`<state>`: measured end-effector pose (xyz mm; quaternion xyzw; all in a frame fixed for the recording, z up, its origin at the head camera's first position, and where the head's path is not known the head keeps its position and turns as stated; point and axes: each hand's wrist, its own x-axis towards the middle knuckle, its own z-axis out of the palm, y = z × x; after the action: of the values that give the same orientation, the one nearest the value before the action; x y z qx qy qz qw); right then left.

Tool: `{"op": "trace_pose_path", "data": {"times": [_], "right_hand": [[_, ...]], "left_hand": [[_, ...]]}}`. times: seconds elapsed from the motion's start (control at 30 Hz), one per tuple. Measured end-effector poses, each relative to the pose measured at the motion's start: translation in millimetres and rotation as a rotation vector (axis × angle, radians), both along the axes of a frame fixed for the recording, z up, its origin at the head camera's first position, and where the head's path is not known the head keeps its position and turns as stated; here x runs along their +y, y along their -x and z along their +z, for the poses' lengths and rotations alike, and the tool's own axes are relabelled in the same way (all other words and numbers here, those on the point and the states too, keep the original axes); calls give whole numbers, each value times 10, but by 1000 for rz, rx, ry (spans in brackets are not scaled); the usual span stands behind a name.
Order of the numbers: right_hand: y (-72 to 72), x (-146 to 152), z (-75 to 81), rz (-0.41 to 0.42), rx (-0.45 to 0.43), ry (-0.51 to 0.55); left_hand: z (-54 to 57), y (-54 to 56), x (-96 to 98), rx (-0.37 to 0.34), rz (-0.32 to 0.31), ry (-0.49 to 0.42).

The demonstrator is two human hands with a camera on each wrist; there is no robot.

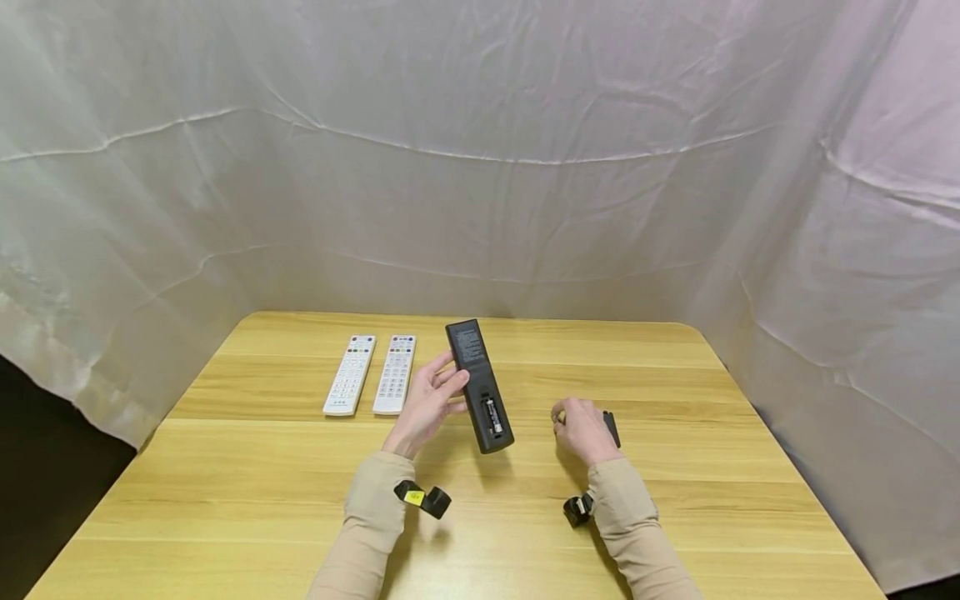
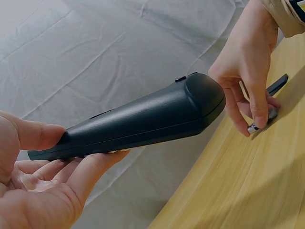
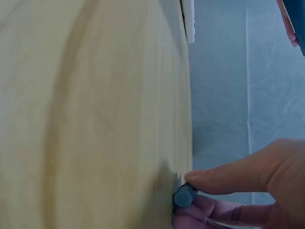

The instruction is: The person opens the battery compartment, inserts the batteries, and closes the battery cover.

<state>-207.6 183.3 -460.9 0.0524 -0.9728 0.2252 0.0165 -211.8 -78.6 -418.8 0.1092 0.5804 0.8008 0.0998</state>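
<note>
A black remote control point(image 1: 468, 354) is raised over the table in my left hand point(image 1: 427, 407), which grips it between thumb and fingers. Its back faces up, and the battery compartment is uncovered with a battery point(image 1: 492, 417) lying in it. Over to the right, my right hand point(image 1: 585, 429) pinches another battery point(image 3: 185, 196) between thumb and fingers, down at the tabletop. Beside that hand lies a small black piece, apparently the battery cover point(image 1: 612, 429), partly hidden by the hand in the head view.
Two white remote controls point(image 1: 350, 377) lie face up, side by side, left of the raised one. The wooden table point(image 1: 225, 500) has pale cloth point(image 1: 480, 208) hanging behind and around it. A black camera strap point(image 1: 423, 497) is on the left wrist.
</note>
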Motion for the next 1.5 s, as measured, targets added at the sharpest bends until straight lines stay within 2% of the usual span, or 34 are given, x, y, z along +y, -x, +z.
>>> {"op": "trace_pose_path", "data": {"times": [0.23, 0.6, 0.83, 1.17, 1.5], "right_hand": [[12, -23, 5, -21, 38, 103], [46, -56, 53, -31, 141, 333], [49, -73, 60, -51, 174, 472], [19, -156, 141, -7, 204, 698], [-80, -354, 275, 78, 197, 770]], "left_hand": [[2, -7, 4, -8, 6, 6], [-2, -5, 3, -2, 8, 11], [-5, 2, 8, -11, 14, 6], [-2, 2, 5, -7, 27, 6], [-31, 18, 6, -11, 37, 19]]}}
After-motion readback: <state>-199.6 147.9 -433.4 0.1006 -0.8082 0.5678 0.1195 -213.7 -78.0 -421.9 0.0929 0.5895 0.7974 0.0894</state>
